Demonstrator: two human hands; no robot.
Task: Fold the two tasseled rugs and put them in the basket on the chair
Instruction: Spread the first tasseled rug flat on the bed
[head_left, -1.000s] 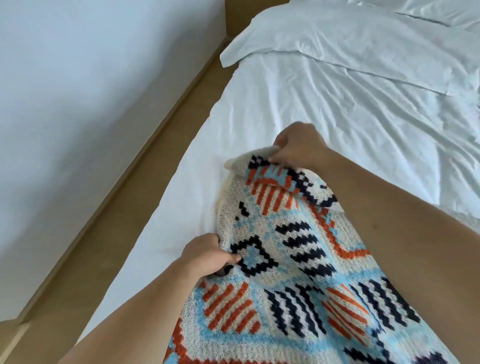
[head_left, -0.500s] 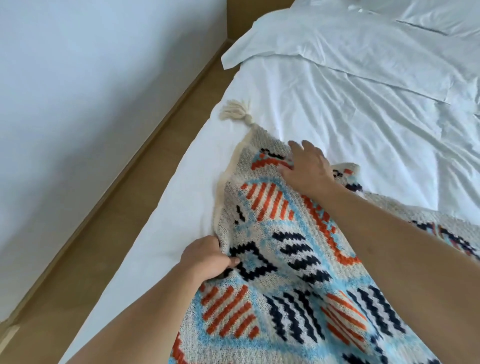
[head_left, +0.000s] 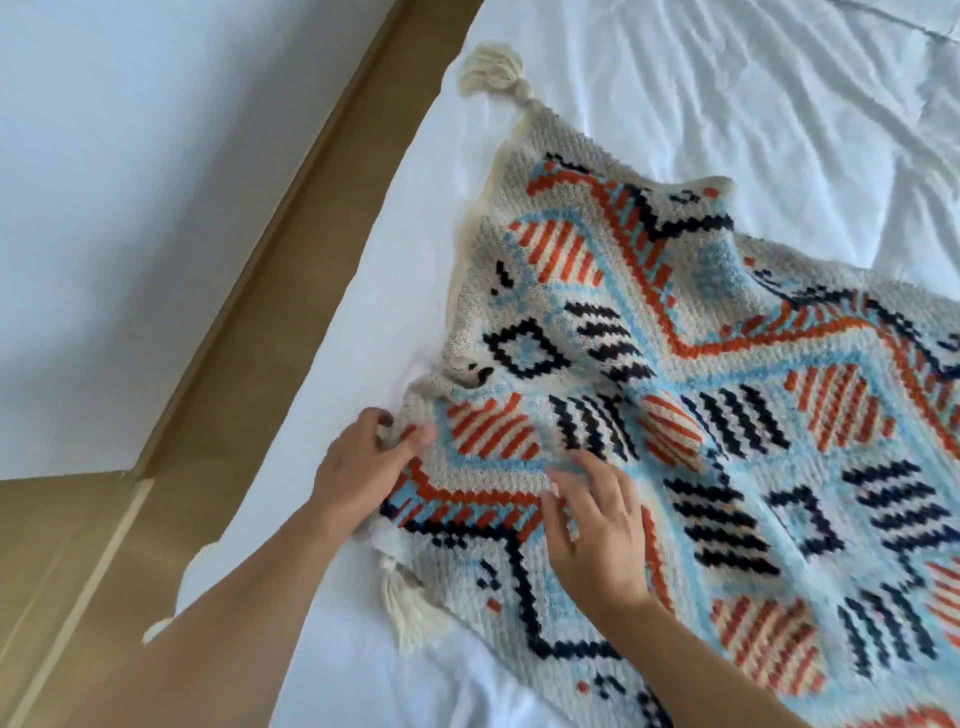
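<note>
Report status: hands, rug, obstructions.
Left hand pinching edge of patterned knit tasseled rug; right hand open, flat on it. Rug rumpled on white bed sheet, unfolded. Nothing obstructing.

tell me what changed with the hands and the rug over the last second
The right hand let go of the far corner, which now lies on the bed with its tassel out, and came back flat onto the rug. The left hand still pinches the near edge.
</note>
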